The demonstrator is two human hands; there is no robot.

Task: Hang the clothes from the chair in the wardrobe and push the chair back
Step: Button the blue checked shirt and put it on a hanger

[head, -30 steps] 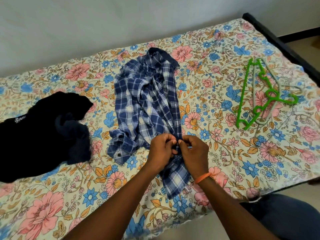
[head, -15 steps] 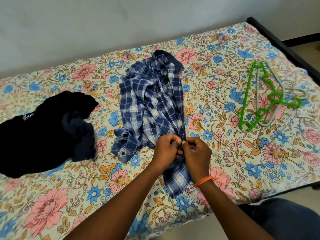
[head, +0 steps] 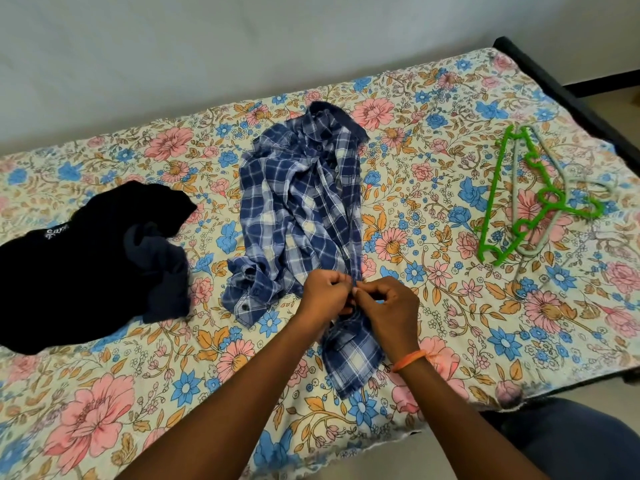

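The blue plaid shirt (head: 304,216) lies crumpled mid-bed on the floral bedsheet (head: 433,161). Left hand (head: 327,294) and right hand (head: 389,306) both pinch its front edge, fingers curled on the cloth, as half a second ago. Black clothes (head: 79,261) lie left, a green hanger (head: 519,199) over a grey one (right side). White wall (head: 207,46) behind.

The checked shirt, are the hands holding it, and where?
Yes. Both the left hand and right hand pinch the shirt at its front edge, near the lower end.
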